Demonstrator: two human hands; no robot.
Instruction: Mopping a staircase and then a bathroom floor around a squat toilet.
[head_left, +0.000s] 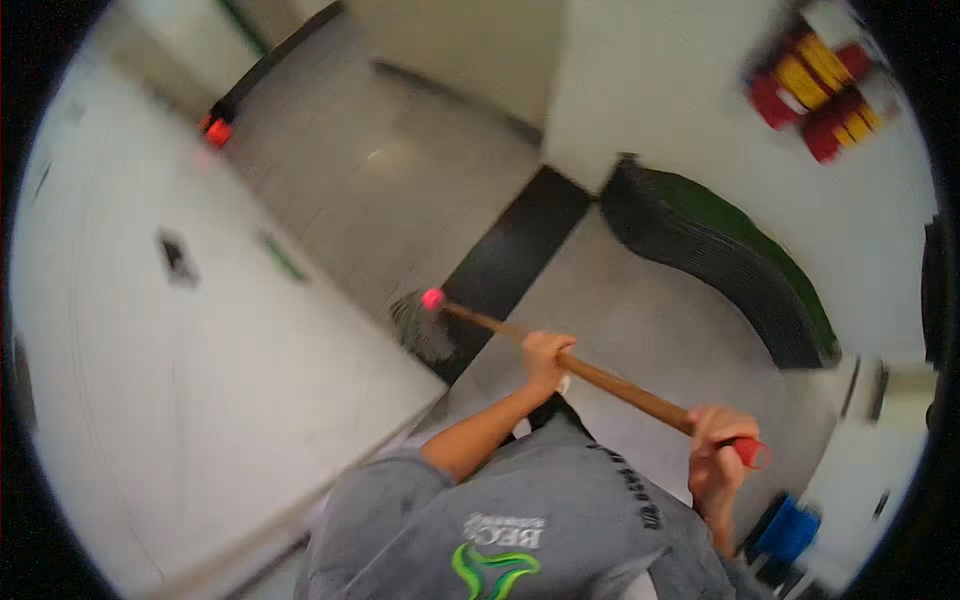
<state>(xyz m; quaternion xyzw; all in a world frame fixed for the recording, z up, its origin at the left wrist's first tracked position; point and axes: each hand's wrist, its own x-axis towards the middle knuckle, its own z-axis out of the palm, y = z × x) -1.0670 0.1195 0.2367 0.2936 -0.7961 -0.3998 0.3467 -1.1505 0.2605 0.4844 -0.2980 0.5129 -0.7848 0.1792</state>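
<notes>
A mop with a wooden handle (630, 392) slants across the view in front of me. My left hand (547, 360) grips the handle near its middle. At the upper end, just below a red end cap (750, 453), my right hand (721, 442) is closed around it. The far end has a pink socket (433, 299) and a grey mop head (420, 330) of strands, blurred, by the edge of a black floor strip (525, 240) and beside the white wall's corner.
A white wall (225, 390) fills the left. Grey floor (360, 172) extends beyond the black strip. A curved black and green object (720, 240) stands at right. Red and yellow objects (814, 82) are at upper right, a blue object (787, 529) at lower right, and a small orange-red object (217, 133) at upper left.
</notes>
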